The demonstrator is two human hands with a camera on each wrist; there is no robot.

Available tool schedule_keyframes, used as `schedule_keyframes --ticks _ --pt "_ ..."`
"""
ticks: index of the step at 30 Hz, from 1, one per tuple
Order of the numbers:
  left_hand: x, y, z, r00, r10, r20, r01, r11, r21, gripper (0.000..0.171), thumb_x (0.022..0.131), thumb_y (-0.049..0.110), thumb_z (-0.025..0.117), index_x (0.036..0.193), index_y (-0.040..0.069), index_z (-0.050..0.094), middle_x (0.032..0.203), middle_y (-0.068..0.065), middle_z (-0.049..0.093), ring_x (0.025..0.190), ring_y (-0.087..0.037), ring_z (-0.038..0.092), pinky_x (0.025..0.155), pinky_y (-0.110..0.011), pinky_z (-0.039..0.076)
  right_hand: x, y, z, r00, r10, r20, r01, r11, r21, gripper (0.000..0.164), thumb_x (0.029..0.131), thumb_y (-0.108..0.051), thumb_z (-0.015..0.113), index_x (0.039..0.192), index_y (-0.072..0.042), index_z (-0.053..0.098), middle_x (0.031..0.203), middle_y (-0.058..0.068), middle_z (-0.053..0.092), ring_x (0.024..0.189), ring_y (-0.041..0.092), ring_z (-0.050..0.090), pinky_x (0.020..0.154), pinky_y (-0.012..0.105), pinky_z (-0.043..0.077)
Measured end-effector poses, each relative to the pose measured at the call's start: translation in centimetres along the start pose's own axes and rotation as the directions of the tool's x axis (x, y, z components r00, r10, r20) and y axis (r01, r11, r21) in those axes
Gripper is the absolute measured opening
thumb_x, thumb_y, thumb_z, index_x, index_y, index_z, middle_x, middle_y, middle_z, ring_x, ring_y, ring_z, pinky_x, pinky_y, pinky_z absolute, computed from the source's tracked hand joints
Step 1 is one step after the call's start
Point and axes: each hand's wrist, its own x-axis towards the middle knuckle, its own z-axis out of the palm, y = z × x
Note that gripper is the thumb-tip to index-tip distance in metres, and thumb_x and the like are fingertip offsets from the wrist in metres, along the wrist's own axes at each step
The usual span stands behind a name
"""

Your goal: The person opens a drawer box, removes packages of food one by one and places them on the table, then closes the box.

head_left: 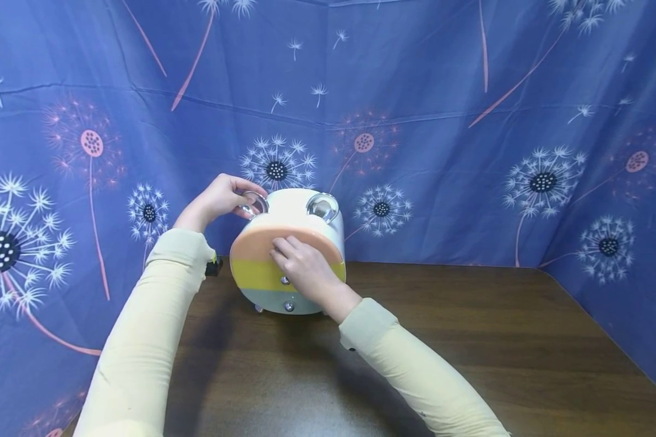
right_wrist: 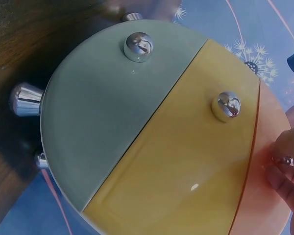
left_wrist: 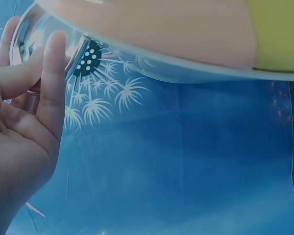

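A round white storage box (head_left: 291, 209), shaped like an alarm clock, stands on the table with its banded front toward me. Its peach panel (head_left: 254, 246) is on top, above a yellow panel (right_wrist: 171, 142) and a grey-green panel (right_wrist: 103, 83). My left hand (head_left: 218, 197) grips the left chrome dome (left_wrist: 32, 36) on the box's top, thumb and fingers around its rim. In front of the peach panel, my right hand (head_left: 306, 267) pinches its small chrome knob (right_wrist: 286, 160), mostly hidden by the fingertips. The peach panel looks flush with the others.
Another chrome dome (head_left: 324, 207) tops the box's right side. Round chrome knobs sit on the yellow and grey-green panels. Short chrome feet (right_wrist: 27, 100) hold the box above the brown wooden table (head_left: 470, 340). A blue dandelion-print cloth (head_left: 432, 152) hangs close behind and along both sides.
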Motion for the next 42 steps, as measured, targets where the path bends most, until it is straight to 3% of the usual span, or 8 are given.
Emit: schedule_keyframes --ticks 7,15,21,28,36,42 --pt "0.0 0.2 0.2 1.0 -0.018 -0.014 0.018 1.0 0.02 0.028 0.093 0.0 0.055 0.119 0.006 0.065 0.117 -0.018 0.061 0.083 -0.025 0.068 0.079 -0.045 0.057 -0.2 -0.2 -0.1 1.0 -0.006 -0.01 0.006 1.0 -0.013 0.024 0.087 -0.005 0.065 0.111 -0.006 0.069 0.112 0.006 0.061 0.092 0.017 0.055 0.071 0.02 0.052" --pt "0.1 0.2 0.3 1.0 -0.019 -0.01 0.02 0.999 0.028 0.028 0.093 0.0 0.055 0.118 0.006 0.065 0.115 -0.019 0.062 0.077 -0.018 0.068 0.074 -0.037 0.059 -0.4 -0.5 -0.1 0.998 -0.028 -0.058 0.017 0.984 -0.179 0.024 0.084 -0.01 0.067 0.108 -0.009 0.071 0.108 0.003 0.063 0.093 0.019 0.054 0.068 0.024 0.048" --pt "0.0 0.1 0.3 1.0 -0.014 -0.015 0.015 1.0 0.021 0.029 0.093 -0.002 0.054 0.119 0.004 0.064 0.115 -0.023 0.06 0.082 -0.024 0.067 0.071 -0.033 0.059 -0.2 -0.7 -0.3 0.997 -0.041 -0.058 0.031 0.986 -0.163 0.027 0.079 -0.009 0.068 0.106 -0.006 0.071 0.106 0.005 0.062 0.093 0.02 0.053 0.079 0.024 0.05" --pt "0.0 0.2 0.3 1.0 -0.016 -0.014 0.017 1.0 0.017 0.029 0.092 -0.002 0.054 0.119 0.003 0.064 0.115 -0.022 0.061 0.087 -0.025 0.066 0.071 -0.034 0.06 -0.2 -1.2 -0.6 0.995 -0.054 -0.086 0.039 0.985 -0.168 0.019 0.09 -0.003 0.058 0.104 -0.005 0.072 0.101 0.006 0.062 0.088 0.02 0.053 0.075 0.023 0.051" --pt "0.0 0.4 0.3 0.999 -0.045 -0.022 0.046 0.999 0.015 0.029 0.093 -0.002 0.054 0.118 0.004 0.065 0.12 -0.018 0.059 0.087 -0.026 0.066 0.073 -0.037 0.059 -0.4 -1.8 -1.2 0.994 -0.05 -0.094 0.036 0.988 -0.149 0.019 0.089 -0.003 0.06 0.105 -0.005 0.071 0.1 0.006 0.062 0.088 0.02 0.052 0.075 0.023 0.05" --pt "-0.1 0.4 0.4 0.998 -0.051 -0.029 0.052 0.999 0.018 0.029 0.093 -0.002 0.054 0.118 0.007 0.066 0.122 -0.013 0.059 0.079 -0.02 0.068 0.07 -0.034 0.06 -0.5 -2.2 -1.6 0.994 -0.05 -0.102 0.038 0.992 -0.119 0.02 0.086 -0.005 0.065 0.105 -0.004 0.071 0.1 0.007 0.062 0.087 0.02 0.053 0.073 0.022 0.051"
